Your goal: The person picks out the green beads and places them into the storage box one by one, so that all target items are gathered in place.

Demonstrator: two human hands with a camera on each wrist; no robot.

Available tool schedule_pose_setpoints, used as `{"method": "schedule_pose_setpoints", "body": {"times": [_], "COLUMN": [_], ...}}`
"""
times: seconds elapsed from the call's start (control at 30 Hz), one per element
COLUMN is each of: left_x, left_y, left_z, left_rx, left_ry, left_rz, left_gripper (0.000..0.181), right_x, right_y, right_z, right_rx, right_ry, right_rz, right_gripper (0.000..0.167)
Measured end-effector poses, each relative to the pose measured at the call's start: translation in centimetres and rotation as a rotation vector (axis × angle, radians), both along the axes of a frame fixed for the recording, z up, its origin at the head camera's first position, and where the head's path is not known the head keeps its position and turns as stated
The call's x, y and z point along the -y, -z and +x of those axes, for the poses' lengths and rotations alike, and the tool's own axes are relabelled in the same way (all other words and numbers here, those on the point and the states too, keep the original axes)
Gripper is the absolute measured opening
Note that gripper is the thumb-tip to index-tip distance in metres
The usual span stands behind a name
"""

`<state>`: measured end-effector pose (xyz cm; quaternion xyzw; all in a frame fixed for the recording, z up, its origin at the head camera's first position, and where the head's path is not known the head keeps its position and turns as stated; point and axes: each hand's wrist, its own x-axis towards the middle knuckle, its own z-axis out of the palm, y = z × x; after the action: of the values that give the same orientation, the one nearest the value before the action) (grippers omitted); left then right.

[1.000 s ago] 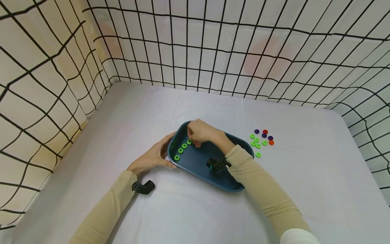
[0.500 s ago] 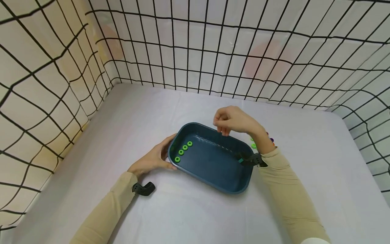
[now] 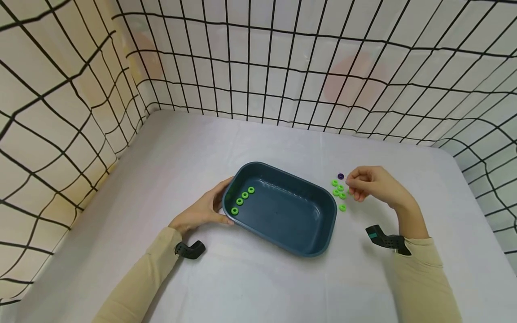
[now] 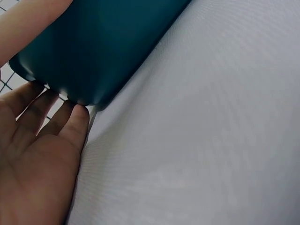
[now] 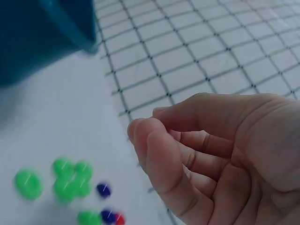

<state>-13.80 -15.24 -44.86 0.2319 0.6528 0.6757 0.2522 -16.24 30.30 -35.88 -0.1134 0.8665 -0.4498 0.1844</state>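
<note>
A dark blue rectangular tray lies at a slant on the white cloth. My left hand grips its left end, thumb on the near side and fingers around the far side; the left wrist view shows fingertips against the tray's outer wall. Inside, several green rings form a row near the left end. My right hand, fingers loosely bent and holding nothing visible, hovers just right of loose green rings and a purple ring. In the right wrist view a red ring also shows; the hand hides it from the head view.
Black wire mesh stands along the back and both sides of the cloth-covered table. The loose rings lie close to the tray's right end.
My right hand has left the row inside the tray and moved right, across the tray, to the loose rings. The left hand and tray have stayed put.
</note>
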Motion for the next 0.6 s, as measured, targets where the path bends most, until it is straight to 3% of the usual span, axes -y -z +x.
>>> {"method": "schedule_pose_setpoints", "body": {"times": [0.3, 0.6], "left_x": [0.0, 0.1], "left_y": [0.0, 0.1], "left_z": [0.0, 0.0], "left_rx": [0.001, 0.008], "left_ry": [0.007, 0.002], "left_rz": [0.014, 0.01], "left_gripper": [0.114, 0.114], "right_x": [-2.6, -3.2], "right_y": [3.2, 4.9], "right_z": [1.9, 2.8], "right_rx": [0.068, 0.099], "right_ry": [0.064, 0.083], "right_rz": [0.059, 0.082], "right_gripper": [0.026, 0.032]}}
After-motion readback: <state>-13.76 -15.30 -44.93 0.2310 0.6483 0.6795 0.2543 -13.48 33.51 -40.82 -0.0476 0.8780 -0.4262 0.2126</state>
